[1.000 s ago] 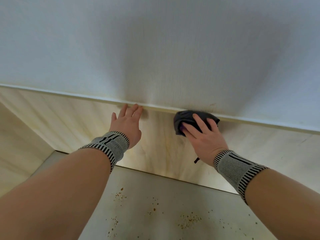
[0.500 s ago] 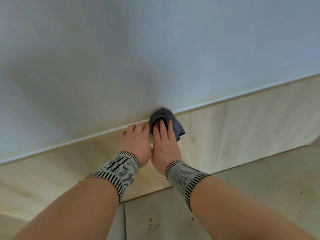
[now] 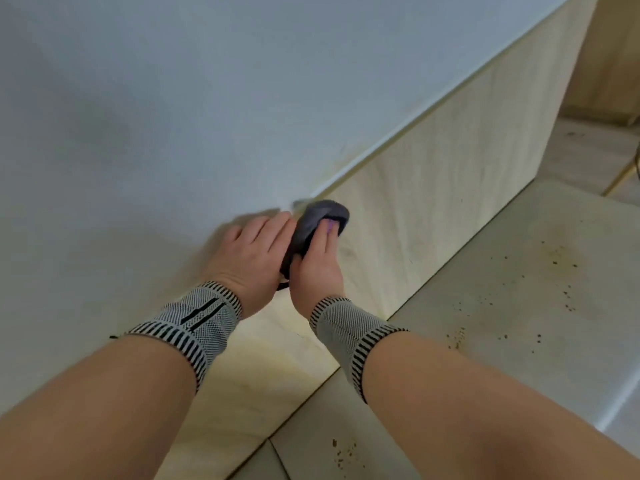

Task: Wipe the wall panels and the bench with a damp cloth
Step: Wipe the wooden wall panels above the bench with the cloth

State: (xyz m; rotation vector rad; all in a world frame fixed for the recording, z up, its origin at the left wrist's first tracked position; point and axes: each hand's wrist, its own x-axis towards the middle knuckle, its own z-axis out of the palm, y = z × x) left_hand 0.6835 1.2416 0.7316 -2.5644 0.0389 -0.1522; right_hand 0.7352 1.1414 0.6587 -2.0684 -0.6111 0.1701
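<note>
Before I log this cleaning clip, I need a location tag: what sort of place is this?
Probably a built-in seating nook, perhaps in a cafe or waiting area, though that is uncertain. A pale wood wall panel backs a long bench speckled with brown crumbs, and a gold-coloured chair leg shows on the floor beyond.

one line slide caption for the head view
Right hand presses a dark cloth to the wall panel beside the left hand.

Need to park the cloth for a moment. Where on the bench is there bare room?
The bench is free of objects; brown specks dot its middle and front. Cleanest patch: the far end, beside the wood wall panel. It is crowded only at the panel's top edge, where the left hand and right hand flank the cloth.
</note>
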